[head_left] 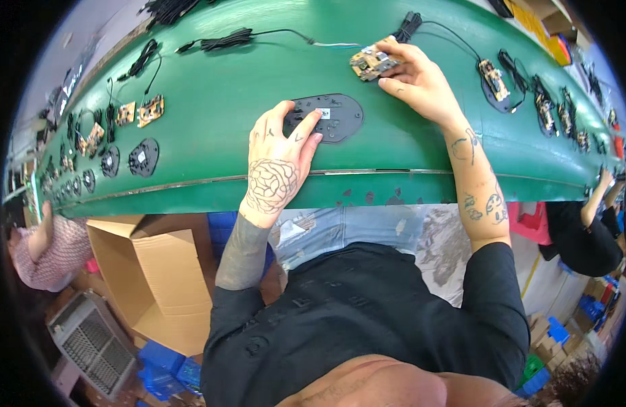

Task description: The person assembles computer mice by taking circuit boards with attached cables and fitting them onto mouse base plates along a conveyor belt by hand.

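Observation:
My left hand (277, 159) holds the left end of a black oval base plate (345, 119) lying on the green work surface. Its index finger rests on the plate near a small white label, and the thumb is at the near edge. Farther off and to the right, my right hand (421, 83) grips a tan circuit board (372, 62) between thumb and fingers, raised beside the plate. Thin coloured wires run left from the board into a black cable (228, 39) with a bundled coil. The right fingertips are partly behind the board.
On the right, another board on a black base (492, 83) heads a row of similar pieces. Loose boards (150, 110) and black bases (143, 157) lie on the left. A cardboard box (170, 271) stands below the near edge. Other people sit at both sides.

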Motion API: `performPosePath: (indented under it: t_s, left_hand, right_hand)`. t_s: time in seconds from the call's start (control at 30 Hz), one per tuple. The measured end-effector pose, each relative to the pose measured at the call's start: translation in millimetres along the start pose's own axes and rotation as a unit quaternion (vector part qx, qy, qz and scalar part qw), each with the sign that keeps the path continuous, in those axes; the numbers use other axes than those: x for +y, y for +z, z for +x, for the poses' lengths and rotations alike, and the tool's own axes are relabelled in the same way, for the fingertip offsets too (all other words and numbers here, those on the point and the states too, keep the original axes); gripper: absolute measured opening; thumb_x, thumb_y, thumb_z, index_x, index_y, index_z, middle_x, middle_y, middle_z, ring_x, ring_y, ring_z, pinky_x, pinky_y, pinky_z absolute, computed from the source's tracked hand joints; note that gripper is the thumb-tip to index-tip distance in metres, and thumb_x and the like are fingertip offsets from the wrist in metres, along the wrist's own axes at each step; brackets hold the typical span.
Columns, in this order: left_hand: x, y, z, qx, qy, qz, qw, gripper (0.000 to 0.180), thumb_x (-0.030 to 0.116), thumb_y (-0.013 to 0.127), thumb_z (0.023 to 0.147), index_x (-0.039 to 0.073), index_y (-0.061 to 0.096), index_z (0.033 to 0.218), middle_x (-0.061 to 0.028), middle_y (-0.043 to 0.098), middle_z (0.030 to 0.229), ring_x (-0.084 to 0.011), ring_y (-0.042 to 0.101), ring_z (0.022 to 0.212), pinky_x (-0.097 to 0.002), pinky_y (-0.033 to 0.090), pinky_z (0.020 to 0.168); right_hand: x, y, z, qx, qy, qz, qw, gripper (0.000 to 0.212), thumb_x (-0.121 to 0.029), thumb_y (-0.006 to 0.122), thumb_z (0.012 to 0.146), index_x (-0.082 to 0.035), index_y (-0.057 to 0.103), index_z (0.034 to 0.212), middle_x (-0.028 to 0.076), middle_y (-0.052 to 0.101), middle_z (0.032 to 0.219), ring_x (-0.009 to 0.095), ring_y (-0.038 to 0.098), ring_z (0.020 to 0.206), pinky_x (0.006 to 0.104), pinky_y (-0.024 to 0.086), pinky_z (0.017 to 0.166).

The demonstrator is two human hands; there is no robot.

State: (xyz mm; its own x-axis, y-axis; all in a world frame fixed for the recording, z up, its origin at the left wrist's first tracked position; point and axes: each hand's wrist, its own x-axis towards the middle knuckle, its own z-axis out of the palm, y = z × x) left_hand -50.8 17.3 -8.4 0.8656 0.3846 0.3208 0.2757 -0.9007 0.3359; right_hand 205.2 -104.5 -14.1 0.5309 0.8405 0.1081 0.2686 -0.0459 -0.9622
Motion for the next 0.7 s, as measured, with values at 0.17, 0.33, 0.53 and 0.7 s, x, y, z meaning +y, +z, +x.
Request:
performPosePath:
  t_s: [0.17, 0.33, 0.53, 0.7]
  left_hand:
    - [11, -1, 0, -0.022, -0.003, 0.033, 0.999, 0.045, 0.020, 0.072, 0.087, 0.024, 0.063, 0.131, -0.0162, 0.049, 0.138, -0.0368, 0.048, 0.123, -0.0448, 0.041, 0.103]
    - [17, -2, 1, -0.034, -0.012, 0.041, 0.999, 0.046, 0.023, 0.073, 0.087, 0.024, 0.063, 0.132, -0.0163, 0.047, 0.140, -0.0370, 0.046, 0.125, -0.0479, 0.038, 0.106]
    - [19, -4, 7, -0.017, -0.011, 0.026, 0.999, 0.043, 0.022, 0.074, 0.086, 0.023, 0.065, 0.128, -0.0160, 0.049, 0.139, -0.0365, 0.047, 0.125, -0.0467, 0.037, 0.106]
    - [15, -1, 23, 0.001, 0.044, 0.047, 0.998, 0.035, 0.019, 0.075, 0.083, 0.020, 0.070, 0.117, -0.0099, 0.056, 0.132, -0.0301, 0.054, 0.118, -0.0434, 0.039, 0.101]
  right_hand:
    - [-15, 2, -7, -0.011, -0.089, -0.280, 0.956, 0.041, -0.009, 0.070, 0.084, -0.012, 0.064, 0.124, 0.012, 0.060, 0.117, 0.027, 0.066, 0.097, 0.0349, 0.056, 0.086]
    - [-21, 2, -6, 0.092, -0.158, -0.355, 0.917, 0.034, -0.014, 0.075, 0.085, -0.019, 0.069, 0.118, 0.007, 0.062, 0.117, 0.027, 0.066, 0.096, 0.0358, 0.055, 0.085]
    - [-31, 3, -8, 0.071, -0.154, -0.296, 0.940, 0.024, -0.022, 0.078, 0.084, -0.014, 0.073, 0.107, 0.007, 0.064, 0.115, 0.027, 0.067, 0.094, 0.0361, 0.055, 0.084]
    - [-27, 10, -7, 0.069, -0.209, -0.260, 0.940, 0.022, -0.023, 0.075, 0.087, -0.009, 0.072, 0.104, 0.008, 0.067, 0.096, 0.028, 0.068, 0.084, 0.0384, 0.055, 0.074]
